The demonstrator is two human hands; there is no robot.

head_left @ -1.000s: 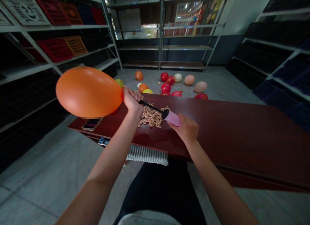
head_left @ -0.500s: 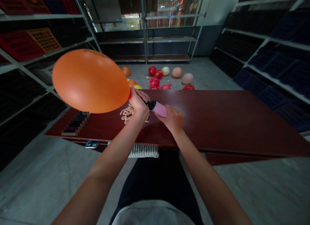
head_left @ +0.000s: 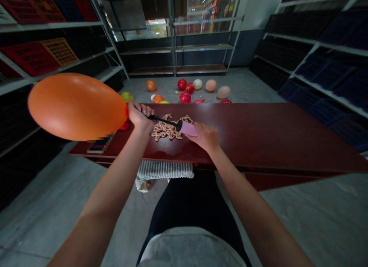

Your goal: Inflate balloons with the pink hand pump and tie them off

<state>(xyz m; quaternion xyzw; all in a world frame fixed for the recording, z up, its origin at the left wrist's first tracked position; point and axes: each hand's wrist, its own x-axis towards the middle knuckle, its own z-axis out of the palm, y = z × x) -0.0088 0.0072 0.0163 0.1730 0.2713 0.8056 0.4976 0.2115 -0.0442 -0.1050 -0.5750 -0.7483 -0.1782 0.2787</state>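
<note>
A big inflated orange balloon (head_left: 76,106) sticks out to the left, above the table's left end. My left hand (head_left: 139,115) is closed around its neck and the pump's nozzle. A pink hand pump (head_left: 188,129) lies across the table top, its thin black rod (head_left: 163,120) drawn out toward the balloon. My right hand (head_left: 204,137) is wrapped round the pump's body. Under the rod lies a pile of limp tan balloons (head_left: 168,128) on the dark red table (head_left: 258,133).
Several inflated balloons (head_left: 198,89) in red, orange, yellow and cream lie on the floor beyond the table. Metal shelving with crates lines both sides and the back wall. A dark flat object (head_left: 99,145) rests at the table's left end. A white ribbed cloth (head_left: 165,170) hangs under the front edge.
The pump's rod has been drawn out again, spreading my hands apart; half a second ago it was pushed in. The balloon has shifted left and the pile of limp balloons shows fully.
</note>
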